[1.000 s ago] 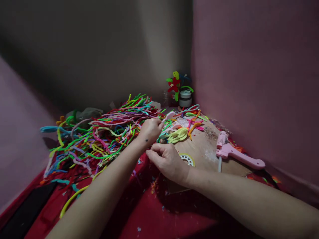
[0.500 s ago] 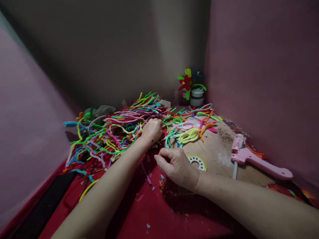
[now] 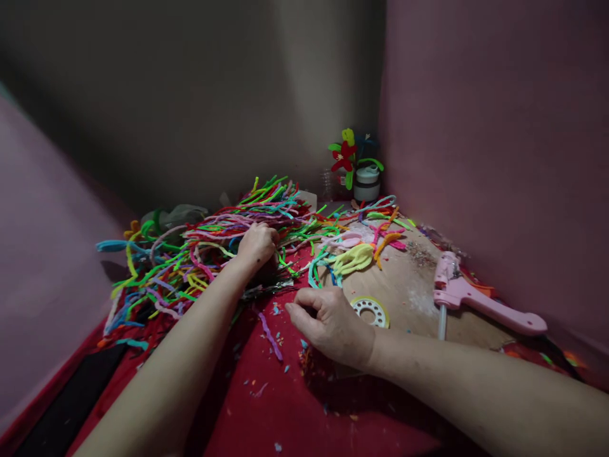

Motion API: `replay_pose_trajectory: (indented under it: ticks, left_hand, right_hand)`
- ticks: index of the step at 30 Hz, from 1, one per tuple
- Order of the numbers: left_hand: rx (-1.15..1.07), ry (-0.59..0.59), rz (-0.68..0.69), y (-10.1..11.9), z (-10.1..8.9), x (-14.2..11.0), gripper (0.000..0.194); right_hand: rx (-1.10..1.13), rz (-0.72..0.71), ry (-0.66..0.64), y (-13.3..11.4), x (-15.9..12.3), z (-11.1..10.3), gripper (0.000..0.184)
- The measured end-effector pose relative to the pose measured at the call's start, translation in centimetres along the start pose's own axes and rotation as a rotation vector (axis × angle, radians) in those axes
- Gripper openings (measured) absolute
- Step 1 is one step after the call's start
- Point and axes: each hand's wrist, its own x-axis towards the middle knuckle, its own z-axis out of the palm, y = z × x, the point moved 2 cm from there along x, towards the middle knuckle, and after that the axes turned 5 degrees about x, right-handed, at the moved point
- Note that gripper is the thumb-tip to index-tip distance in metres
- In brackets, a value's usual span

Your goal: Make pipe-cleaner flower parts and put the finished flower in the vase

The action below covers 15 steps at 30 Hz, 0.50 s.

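Observation:
A big tangle of colourful pipe cleaners [image 3: 223, 225] covers the left and back of the work surface. My left hand [image 3: 257, 246] reaches into its front right part, fingers curled down and mostly hidden behind the hand's back. Closer to me, my right hand [image 3: 328, 324] hovers over the red cloth [image 3: 247, 406] with thumb and fingertips closed together; whatever they might hold is too small to make out. Just beyond it lies a tape roll [image 3: 370, 312] with a white holed core. A purple pipe cleaner piece [image 3: 270, 336] rests on the cloth between my forearms.
A pink glue gun [image 3: 485, 301] lies at the right on a brown board [image 3: 409, 317]. Yellow pipe cleaner loops [image 3: 354, 259] sit behind the tape. At the back stand a lidded jar [image 3: 366, 184] and a red pipe cleaner flower [image 3: 343, 155]. A black strip [image 3: 71, 400] lies at left.
My left hand has moved left along the pile, uncovering some dark and silvery strands beneath it. The view has shifted slightly to the right. My right hand keeps its closed pose.

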Motion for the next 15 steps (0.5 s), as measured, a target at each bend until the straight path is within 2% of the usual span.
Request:
replay_pose_trajectory:
  ticks: [9,12,15]
  left_hand:
    - [0.019,0.056,-0.015,3.0,0.5,0.1,0.029]
    - [-0.036,0.058,0.002,3.0,0.9,0.3,0.029]
    - [-0.127,0.030,0.042,2.1,0.8,0.6,0.024]
  right_hand:
    - [-0.017,0.022,-0.019,0.0,0.2,0.0,0.031]
    - [-0.022,0.027,-0.018,0.1,0.2,0.0,0.031]
    - [-0.025,0.023,-0.019,0.0,0.2,-0.1,0.030]
